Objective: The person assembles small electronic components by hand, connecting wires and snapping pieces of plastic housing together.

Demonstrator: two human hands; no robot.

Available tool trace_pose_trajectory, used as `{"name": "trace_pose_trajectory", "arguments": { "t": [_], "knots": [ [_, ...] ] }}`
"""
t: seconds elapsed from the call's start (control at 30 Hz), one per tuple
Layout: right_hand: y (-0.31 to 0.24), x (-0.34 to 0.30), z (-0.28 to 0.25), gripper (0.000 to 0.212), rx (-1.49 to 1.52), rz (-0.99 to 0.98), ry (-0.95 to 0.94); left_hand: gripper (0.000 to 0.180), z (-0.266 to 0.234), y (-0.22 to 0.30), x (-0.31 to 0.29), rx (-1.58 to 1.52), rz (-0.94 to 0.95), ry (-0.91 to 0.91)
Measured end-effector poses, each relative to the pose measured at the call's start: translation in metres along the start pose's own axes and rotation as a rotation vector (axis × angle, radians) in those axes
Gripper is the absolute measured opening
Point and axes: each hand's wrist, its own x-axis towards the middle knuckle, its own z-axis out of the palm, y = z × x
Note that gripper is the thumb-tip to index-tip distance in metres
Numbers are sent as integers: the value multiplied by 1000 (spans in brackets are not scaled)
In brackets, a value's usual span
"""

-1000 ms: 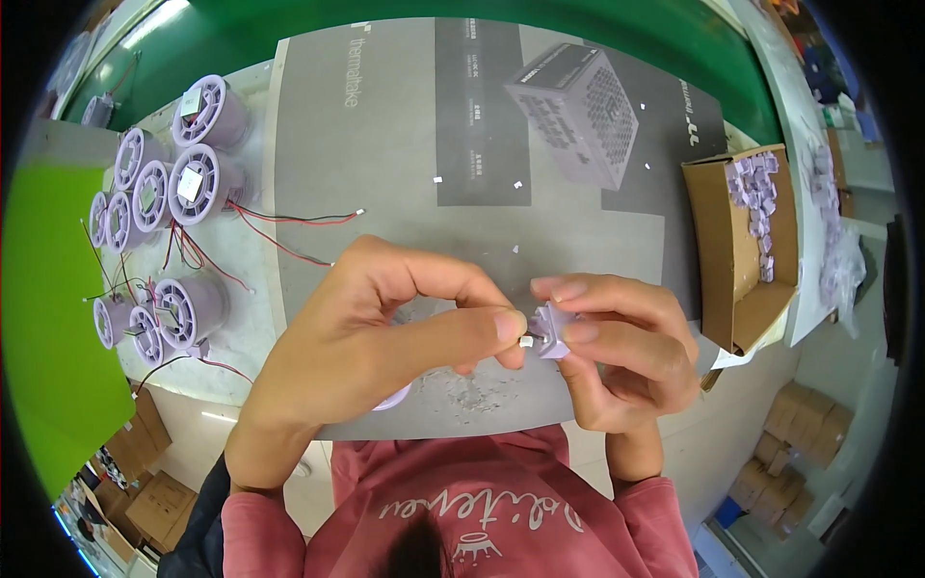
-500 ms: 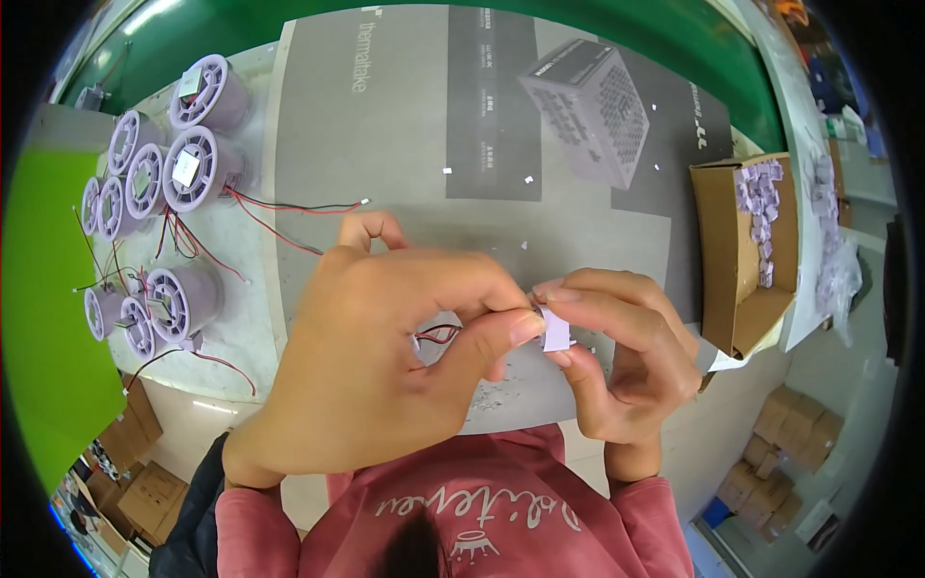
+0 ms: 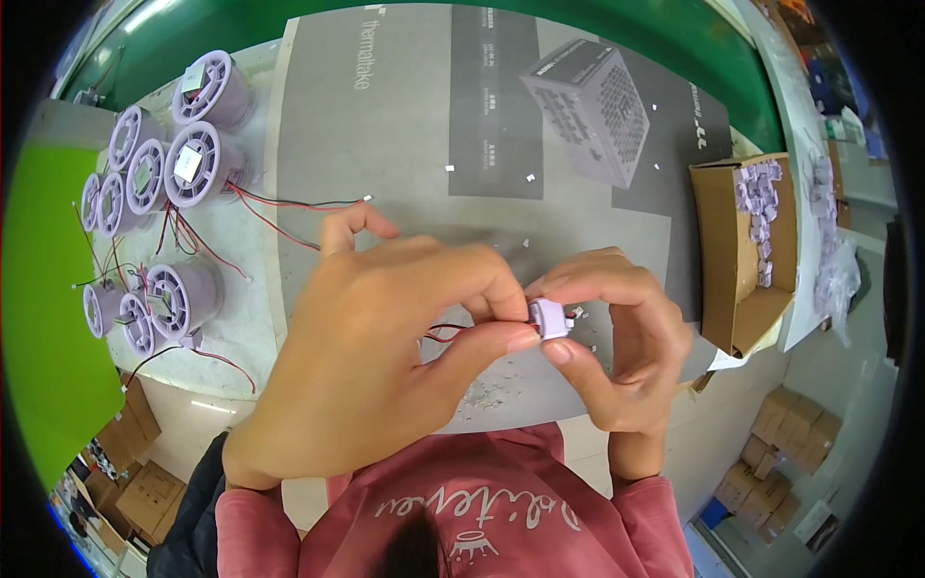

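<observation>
from where i stand, the small lilac piece (image 3: 551,320) sits between the person's two hands, up over the near part of the grey mat (image 3: 385,144). the right hand (image 3: 631,337) grasps it, forefinger at its far edge and thumb at its near edge. the left hand (image 3: 385,323) pinches the red and black wires (image 3: 443,336) between thumb and forefinger, right up against the piece's left side; its little finger is lifted and holds nothing.

i'd judge the step in hand to be threading: the wires enter from the left, and a white connector (image 3: 579,313) shows just past the right side. the next move seems to call for a steady right grip and a gentle pull at the connector end, without straining the leads.

the wires run roughly left to right, connector end pointing right. the piece is blocky, a flattish face turned up; i can't tell its long axis, as the fingertips cover its edges.
</observation>
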Motion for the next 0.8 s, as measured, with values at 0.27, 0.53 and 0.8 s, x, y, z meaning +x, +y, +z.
{"name": "trace_pose_trajectory", "arguments": {
  "t": [0.27,0.53,0.8],
  "knots": [
    [-2,7,3,40,-435,-142,-127,60,-7,10,-28,453,-20,19],
    [-3,11,18,37,-692,-207,-293,70,-13,-4,-52,316,-125,-60],
    [-8,14,35,30,-544,-209,-339,69,-9,-33,-58,79,-90,-4]
  ]
}}
